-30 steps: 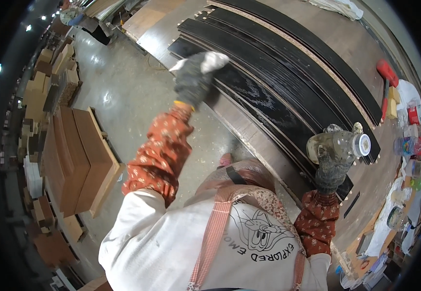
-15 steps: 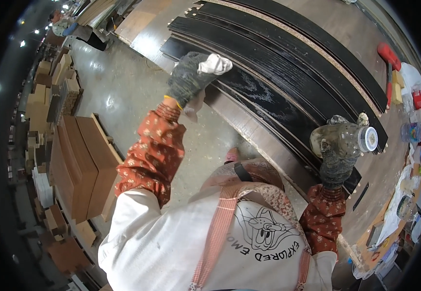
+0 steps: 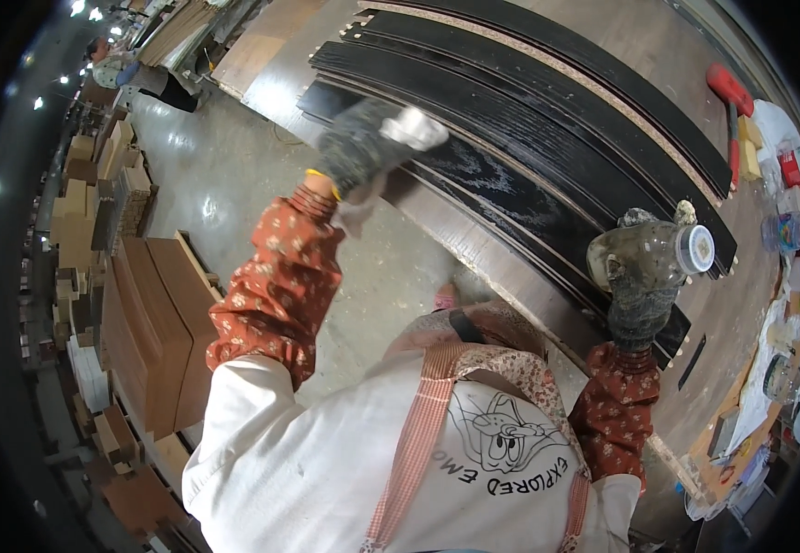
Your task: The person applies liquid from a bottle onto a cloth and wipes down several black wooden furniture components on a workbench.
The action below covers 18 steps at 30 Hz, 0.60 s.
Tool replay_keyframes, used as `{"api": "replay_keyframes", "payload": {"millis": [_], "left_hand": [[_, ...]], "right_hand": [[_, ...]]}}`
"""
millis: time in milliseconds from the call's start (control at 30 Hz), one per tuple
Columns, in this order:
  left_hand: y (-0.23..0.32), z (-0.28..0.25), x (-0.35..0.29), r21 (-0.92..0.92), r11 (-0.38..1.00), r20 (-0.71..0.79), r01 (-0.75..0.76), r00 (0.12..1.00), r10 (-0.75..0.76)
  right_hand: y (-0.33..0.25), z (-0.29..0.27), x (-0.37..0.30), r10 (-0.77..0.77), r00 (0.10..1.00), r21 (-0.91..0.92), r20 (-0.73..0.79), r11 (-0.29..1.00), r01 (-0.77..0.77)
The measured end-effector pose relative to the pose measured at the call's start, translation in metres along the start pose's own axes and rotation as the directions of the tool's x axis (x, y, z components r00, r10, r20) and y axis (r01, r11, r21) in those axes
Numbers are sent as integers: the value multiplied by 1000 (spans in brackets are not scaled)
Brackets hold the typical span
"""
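My left hand [image 3: 354,147], in a dark grey glove, is closed on a white cloth [image 3: 416,129], slightly smeared by motion. It is over the near edge of a black wood-grained panel [image 3: 501,184], and part of the cloth hangs below the hand. My gloved right hand [image 3: 638,309] grips a clear jar [image 3: 635,256] with a white lid, tilted on its side so the lid points right. The jar is over the right ends of the black panels. Whether it touches them I cannot tell.
Several black panels lie side by side on a long workbench [image 3: 529,295]. A red-handled tool [image 3: 730,88], yellow blocks [image 3: 750,138] and bottles line its right side. Brown panels [image 3: 165,313] are stacked on the floor at left. Another person [image 3: 142,78] stands far left.
My left hand has shifted slightly left, with the cloth still in it. The right hand and the jar have barely moved, and my view has tilted a little.
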<state>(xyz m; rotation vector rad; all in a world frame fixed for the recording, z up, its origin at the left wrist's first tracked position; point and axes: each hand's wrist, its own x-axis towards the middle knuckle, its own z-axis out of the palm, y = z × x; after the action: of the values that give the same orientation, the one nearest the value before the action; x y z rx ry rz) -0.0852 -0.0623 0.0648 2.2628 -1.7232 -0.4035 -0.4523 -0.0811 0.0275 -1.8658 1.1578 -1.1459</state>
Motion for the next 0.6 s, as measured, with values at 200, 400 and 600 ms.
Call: {"api": "replay_keyframes", "payload": {"millis": [200,400,600], "left_hand": [[-8,-1,10,-37,993,222,-113,968,118],[-47,78,33,-36,897,-242,-440,875,420],[12,11,32,171,919,148,-356,931,333]], "right_hand": [[7,-6,-1,-25,1000,-183,10,983,26],[34,3,-7,-218,975,-444,-44,878,177],[37,-1,-8,-133,991,-326,-15,938,121]]}}
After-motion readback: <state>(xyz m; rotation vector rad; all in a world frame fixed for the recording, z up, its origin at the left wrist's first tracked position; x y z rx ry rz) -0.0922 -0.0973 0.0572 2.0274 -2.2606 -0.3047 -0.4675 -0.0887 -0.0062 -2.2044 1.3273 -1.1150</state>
